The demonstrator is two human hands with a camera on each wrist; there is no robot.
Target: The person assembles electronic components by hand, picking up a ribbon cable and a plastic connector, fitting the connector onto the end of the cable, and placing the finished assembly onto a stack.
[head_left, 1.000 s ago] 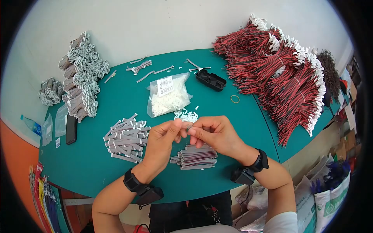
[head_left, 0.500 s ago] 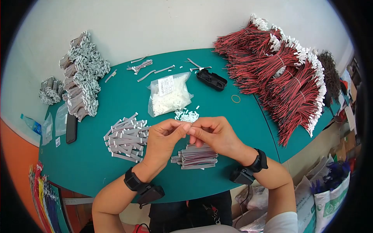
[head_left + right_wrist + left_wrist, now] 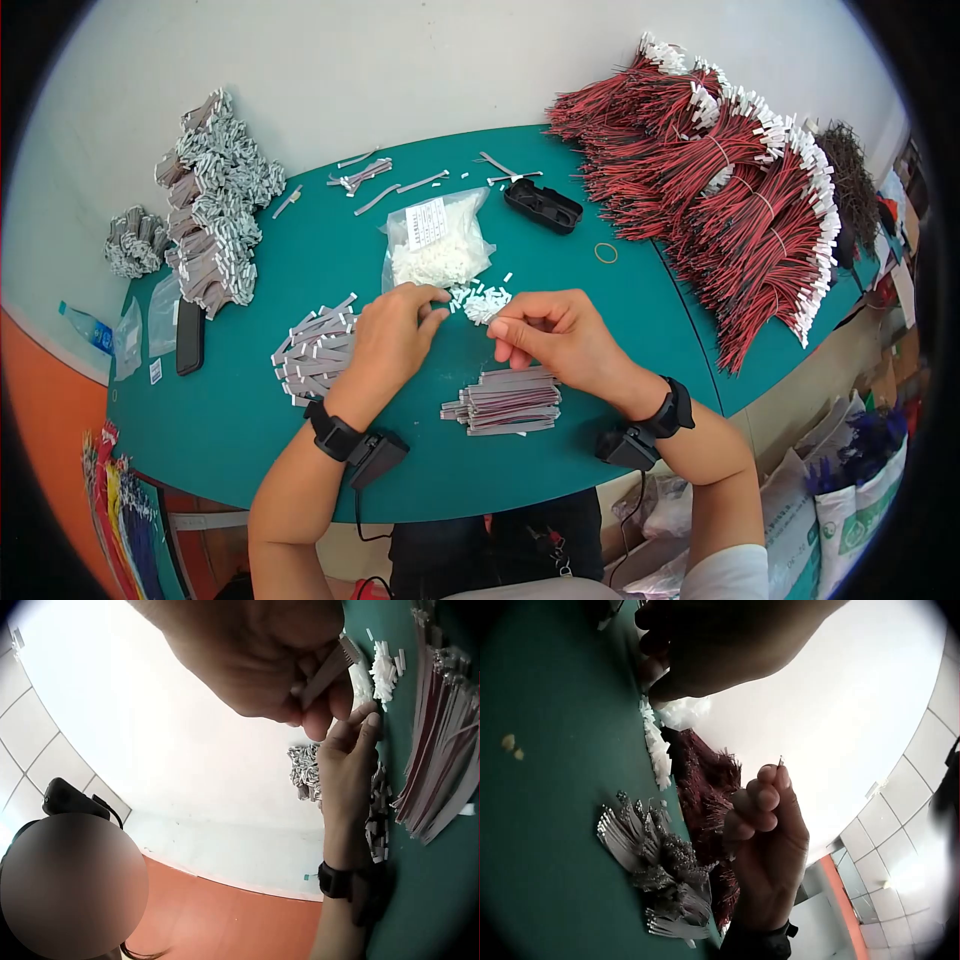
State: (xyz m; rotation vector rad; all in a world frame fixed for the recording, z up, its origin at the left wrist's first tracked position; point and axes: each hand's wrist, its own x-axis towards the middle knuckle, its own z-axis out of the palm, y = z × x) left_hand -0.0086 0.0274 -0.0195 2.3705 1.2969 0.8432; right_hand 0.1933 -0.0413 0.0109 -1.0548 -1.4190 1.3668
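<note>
My right hand point(image 3: 565, 345) pinches a short flat grey ribbon cable point(image 3: 327, 673), its end with a row of small metal terminals showing in the right wrist view. The left hand point(image 3: 392, 335) reaches to the edge of a small heap of white plastic connector housings point(image 3: 487, 305), thumb and forefinger slightly apart. Below the right hand lies a stack of grey ribbon cables point(image 3: 512, 405), some with a dark red tint. Partly behind the left forearm, a spread of grey cables with white ends point(image 3: 312, 355) covers the table.
A clear bag of white housings point(image 3: 437, 250) lies behind the heap, beside an open black case point(image 3: 543, 206). Big bundles of red and black wires point(image 3: 700, 190) fill the right back. Bundled grey cables point(image 3: 215, 215) and a black phone point(image 3: 189, 338) are at left.
The left hand has parted from the right hand and moved left and slightly back to the heap of white housings. The right hand stays nearly in place.
</note>
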